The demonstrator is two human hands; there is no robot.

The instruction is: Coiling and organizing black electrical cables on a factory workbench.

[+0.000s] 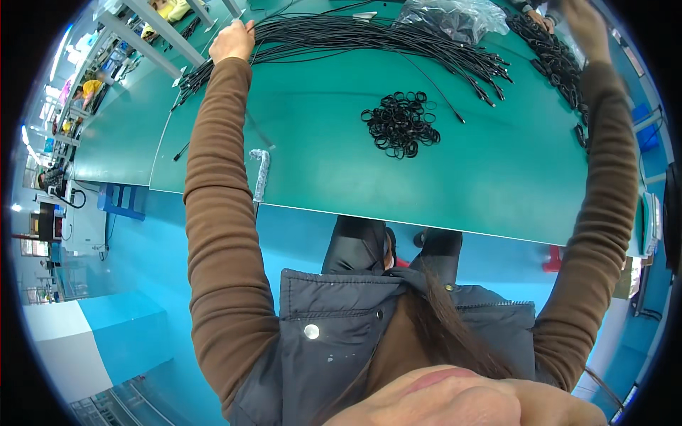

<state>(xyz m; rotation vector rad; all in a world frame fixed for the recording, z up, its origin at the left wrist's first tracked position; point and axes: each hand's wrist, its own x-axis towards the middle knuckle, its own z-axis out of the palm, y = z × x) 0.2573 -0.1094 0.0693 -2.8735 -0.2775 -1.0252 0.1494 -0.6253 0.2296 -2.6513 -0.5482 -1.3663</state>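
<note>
A long bundle of thin black cables (312, 34) stretches across the far side of the green table, with small connectors at its ends. My left hand (233, 41) is closed at the bundle's left part; what its fingers grip is hidden. At the far right, my right hand (585, 30) is raised near a row of coiled black cables (550, 60). Motion smears its fingers, and I cannot see whether it holds anything. Nearer to me lies a pile of small black rings (401, 124). One single cable (440, 92) trails out of the bundle toward the pile's right.
A clear plastic bag (455, 20) sits behind the cables. Grey metal posts (156, 32) rise at the far left. A wrapped, hooked rod (262, 174) stands at the front edge of the green table (426, 192). Another person's hand (541, 20) shows at the far right.
</note>
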